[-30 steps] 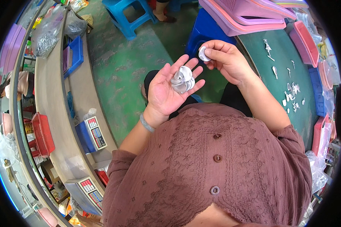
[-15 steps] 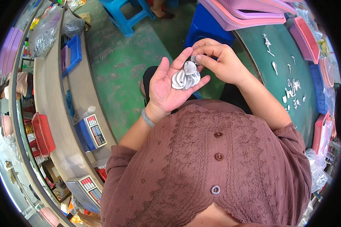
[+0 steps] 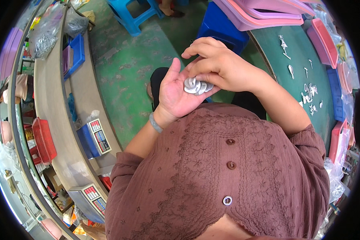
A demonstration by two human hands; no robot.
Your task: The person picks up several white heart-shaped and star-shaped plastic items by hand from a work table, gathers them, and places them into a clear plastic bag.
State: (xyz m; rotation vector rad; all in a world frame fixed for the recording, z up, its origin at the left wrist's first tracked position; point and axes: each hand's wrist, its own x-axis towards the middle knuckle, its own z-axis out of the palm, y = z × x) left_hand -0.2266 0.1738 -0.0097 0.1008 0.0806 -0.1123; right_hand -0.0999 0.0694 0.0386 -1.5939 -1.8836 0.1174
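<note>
My left hand is palm up in front of my body, thumb stretched out, holding a small pile of silvery, rounded metal pieces. Over it my right hand is bent, thumb and fingers closed at the upper edge of the pile and touching a piece there. Its palm and part of the left fingers are hidden from sight. A pale bangle circles my left wrist.
On the green table at right lie several small silvery parts. Pink baskets overhang its far end; a blue stool stands below. At left, a bench carries scales and a red tray.
My right hand has moved left and down over the left palm, covering more of the pile. The piece that its fingertips held up has come down to the others.
</note>
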